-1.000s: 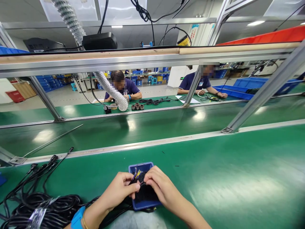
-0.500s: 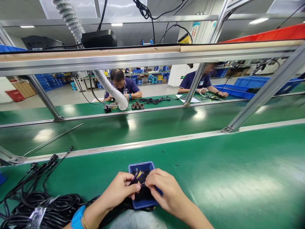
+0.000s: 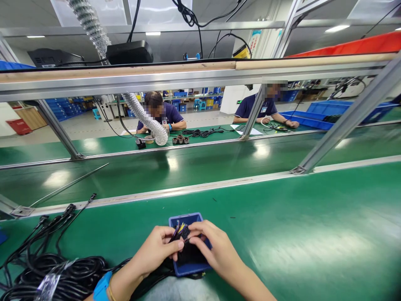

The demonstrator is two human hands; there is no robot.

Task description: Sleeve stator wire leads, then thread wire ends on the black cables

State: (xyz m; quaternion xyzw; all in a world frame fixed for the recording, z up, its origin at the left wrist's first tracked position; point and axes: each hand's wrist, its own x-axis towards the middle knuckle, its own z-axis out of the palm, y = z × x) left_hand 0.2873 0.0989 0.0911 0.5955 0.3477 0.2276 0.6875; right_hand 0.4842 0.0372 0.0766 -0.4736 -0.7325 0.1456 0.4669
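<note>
Over a small blue bin (image 3: 191,268) on the green table, my left hand (image 3: 158,250) pinches a black cable whose thin coloured wires (image 3: 181,228), yellow and purple among them, fan out at the end. My right hand (image 3: 213,244) is at the bin's right side, its thumb and forefinger close together at the wires beside the left fingertips. What lies between those right fingertips is too small to make out. Small black pieces fill part of the bin.
Coiled black cables (image 3: 75,276) lie at the left, with connector ends (image 3: 70,209) spread behind them. A metal frame rail (image 3: 188,189) crosses behind the bin. Beyond it, two people (image 3: 171,115) work at another green bench, near blue trays (image 3: 344,109) and a silver duct (image 3: 140,113).
My right thumb and forefinger have shifted slightly left and spread a little, showing more of the bin's inside. My left hand stays almost where it was.
</note>
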